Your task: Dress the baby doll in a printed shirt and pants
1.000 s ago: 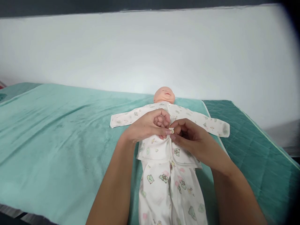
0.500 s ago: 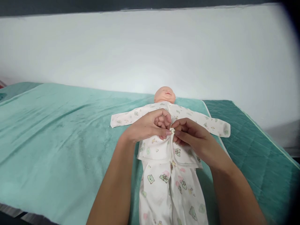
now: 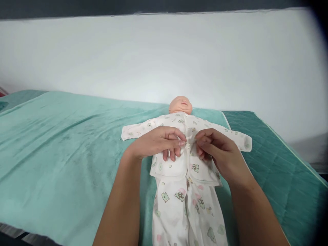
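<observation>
A doll (image 3: 180, 104) lies on its back in a white printed baby jacket (image 3: 170, 170) and matching trousers (image 3: 167, 212). At the middle of the jacket front a small pale button (image 3: 188, 146) shows. My left hand (image 3: 165, 141) is at the left of the button, thumb and forefinger closed on the jacket's front edge, other fingers hanging lower. My right hand (image 3: 215, 148) is curled just right of the button, apart from it. Its thumb and fingers are drawn together over the jacket; whether they hold cloth is hidden.
A light green blanket (image 3: 64, 153) spreads under the doll and to the left. On the right lies a darker quilted cover (image 3: 276, 177). Behind the doll's head rises a white wall (image 3: 153, 58). The jacket's sleeves (image 3: 135, 131) stretch out to both sides.
My right hand has moved right, away from the button, which now shows between the hands. My left hand has dropped slightly and its lower fingers have loosened.
</observation>
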A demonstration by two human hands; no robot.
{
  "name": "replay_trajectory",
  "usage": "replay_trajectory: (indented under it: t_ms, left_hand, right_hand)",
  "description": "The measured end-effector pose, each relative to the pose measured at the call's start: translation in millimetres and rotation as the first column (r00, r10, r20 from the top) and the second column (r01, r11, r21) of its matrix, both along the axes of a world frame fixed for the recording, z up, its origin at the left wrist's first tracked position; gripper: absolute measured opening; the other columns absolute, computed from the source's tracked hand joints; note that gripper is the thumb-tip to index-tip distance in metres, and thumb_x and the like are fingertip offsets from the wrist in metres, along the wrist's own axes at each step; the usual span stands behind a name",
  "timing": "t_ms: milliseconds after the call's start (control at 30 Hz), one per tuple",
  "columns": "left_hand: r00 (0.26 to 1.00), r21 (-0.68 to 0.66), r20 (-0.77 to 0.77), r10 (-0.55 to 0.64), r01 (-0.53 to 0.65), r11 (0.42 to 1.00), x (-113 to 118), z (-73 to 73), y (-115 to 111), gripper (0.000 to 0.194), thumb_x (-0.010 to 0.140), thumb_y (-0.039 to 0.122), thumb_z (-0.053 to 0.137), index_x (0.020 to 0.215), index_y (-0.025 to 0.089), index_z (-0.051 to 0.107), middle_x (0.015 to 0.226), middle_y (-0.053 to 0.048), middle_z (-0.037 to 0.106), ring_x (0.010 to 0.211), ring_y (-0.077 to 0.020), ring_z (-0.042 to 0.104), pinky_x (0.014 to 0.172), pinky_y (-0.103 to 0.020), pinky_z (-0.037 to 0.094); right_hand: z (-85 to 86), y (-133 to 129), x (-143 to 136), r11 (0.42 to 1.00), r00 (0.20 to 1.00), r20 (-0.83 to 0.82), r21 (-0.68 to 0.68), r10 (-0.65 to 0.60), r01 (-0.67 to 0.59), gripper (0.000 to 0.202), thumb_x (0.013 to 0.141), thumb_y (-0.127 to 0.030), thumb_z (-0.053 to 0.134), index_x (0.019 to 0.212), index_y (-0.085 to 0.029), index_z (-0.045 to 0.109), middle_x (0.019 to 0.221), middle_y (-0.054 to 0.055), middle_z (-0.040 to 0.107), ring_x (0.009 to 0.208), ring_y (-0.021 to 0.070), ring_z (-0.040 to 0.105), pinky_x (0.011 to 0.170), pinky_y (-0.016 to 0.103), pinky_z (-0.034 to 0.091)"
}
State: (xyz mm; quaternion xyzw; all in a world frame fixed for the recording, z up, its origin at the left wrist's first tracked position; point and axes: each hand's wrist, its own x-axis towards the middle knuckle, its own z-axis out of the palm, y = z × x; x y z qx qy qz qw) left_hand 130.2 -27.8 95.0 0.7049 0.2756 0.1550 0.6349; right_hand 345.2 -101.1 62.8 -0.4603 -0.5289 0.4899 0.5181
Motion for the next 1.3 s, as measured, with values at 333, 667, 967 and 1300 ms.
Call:
replay_trajectory:
  t_ms: [333, 667, 967, 1300]
  left_hand:
    - [0.639, 0.17, 0.335, 0.693, -0.764, 0.622, 3.3, -20.2, 20.1, 0.015, 0.088, 0.034, 0.06, 0.088, 0.019, 0.061, 0.076, 0.0, 0.063, 0.063, -0.0102, 0.057, 0.054, -0.02, 0.046]
    - [0.881, 0.148, 0.226, 0.417, -0.454, 0.879, 5.3, -12.1, 10.1, 0.023, 0.082, 0.04, 0.069, 0.084, 0.019, 0.06, 0.056, 0.004, 0.054, 0.046, -0.0073, 0.047, 0.043, -0.019, 0.035]
    - [0.975, 0.24, -0.076, 0.21, -0.187, 0.953, 12.9, -1.5, -3.4, 0.02, 0.077, 0.037, 0.072, 0.082, 0.02, 0.063, 0.063, 0.003, 0.059, 0.055, -0.0086, 0.051, 0.046, -0.018, 0.037]
    - [0.982, 0.211, -0.063, 0.176, -0.159, 0.964, 10.6, -2.2, -1.8, 0.013, 0.081, 0.031, 0.068, 0.084, 0.02, 0.062, 0.064, 0.004, 0.054, 0.058, -0.0084, 0.051, 0.047, -0.017, 0.04]
  right_hand:
    - [-11.9, 10.6, -5.2, 0.894, 0.918, 0.236, 0.397, -0.319, 0.208, 0.028, 0.087, -0.025, 0.064, 0.115, -0.03, 0.062, 0.131, 0.002, 0.058, 0.121, 0.0242, 0.053, 0.081, 0.034, 0.051]
    - [-13.3, 8.6, -2.3, 0.949, 0.896, 0.401, 0.309, -0.189, 0.062, 0.037, 0.09, -0.026, 0.06, 0.125, -0.034, 0.056, 0.149, -0.001, 0.045, 0.129, 0.0289, 0.048, 0.066, 0.034, 0.05]
    - [-14.4, 11.8, 2.0, 0.919, 0.873, 0.477, 0.381, -0.103, -0.1, 0.043, 0.091, -0.026, 0.062, 0.132, -0.038, 0.053, 0.154, -0.004, 0.039, 0.147, 0.0244, 0.028, 0.121, 0.048, 0.029]
    - [-15.5, 12.4, 4.5, 0.938, 0.883, 0.467, 0.321, -0.041, -0.127, 0.042, 0.093, -0.033, 0.061, 0.134, -0.039, 0.052, 0.157, -0.003, 0.034, 0.148, 0.0251, 0.026, 0.122, 0.048, 0.029]
